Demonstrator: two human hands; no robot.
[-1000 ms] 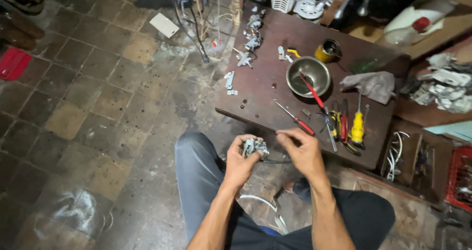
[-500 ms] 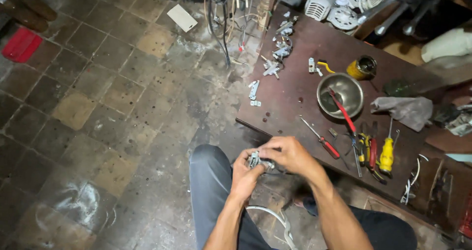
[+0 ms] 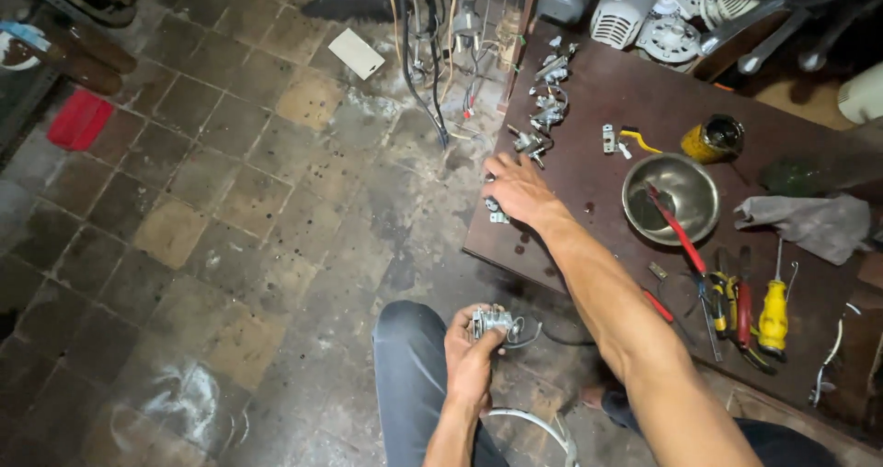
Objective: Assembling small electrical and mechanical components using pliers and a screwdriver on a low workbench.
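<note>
Brown and worn, the wooden board [image 3: 635,99] is the biggest thing we see, lying on the grimy tiled floor [image 3: 230,210] with tools and parts scattered over it. On it sits a steel bowl [image 3: 671,196] with a red-handled tool leaning inside, a grey rag [image 3: 809,223] to the right of the bowl, and a yellow-handled screwdriver [image 3: 773,311] nearer the board's front edge. A small yellow tin [image 3: 713,139] stands just behind the bowl.

Our right hand [image 3: 517,189] reaches out to the board's left edge, palm down and fingers spread, resting over some small metal pieces [image 3: 497,211] there; we cannot tell whether it grips any of them. More metal clips [image 3: 543,108] lie in a row beyond it.

Our left hand [image 3: 474,352] sits above the knee, fingers curled tight around a small metal part [image 3: 492,320], with a thin dark wire trailing from it to the right.
</note>
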